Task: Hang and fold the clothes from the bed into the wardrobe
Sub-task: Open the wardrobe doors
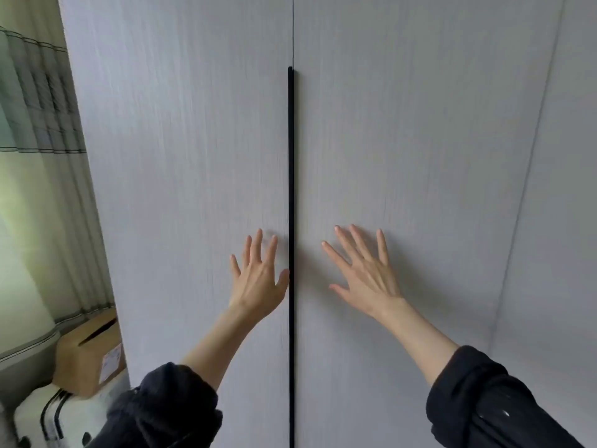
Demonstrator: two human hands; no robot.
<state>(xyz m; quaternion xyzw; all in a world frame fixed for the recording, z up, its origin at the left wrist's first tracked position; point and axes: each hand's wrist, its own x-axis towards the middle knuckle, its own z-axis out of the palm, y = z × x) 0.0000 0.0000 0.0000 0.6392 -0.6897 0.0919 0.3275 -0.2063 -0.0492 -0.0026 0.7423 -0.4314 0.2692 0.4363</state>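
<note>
Both hands, left and right, spread flat on shut wardrobe doors, holding nothing. Next: grip handle, pull open.

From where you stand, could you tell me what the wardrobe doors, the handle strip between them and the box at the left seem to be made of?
The wardrobe doors look like pale grey laminate board, matt, with a fine vertical grain print; real veneer can't be ruled out. The handle strip is thin, black and smooth, probably metal or plastic. The box looks like plain brown cardboard, with a slot cut in the top and a paper label.
</note>
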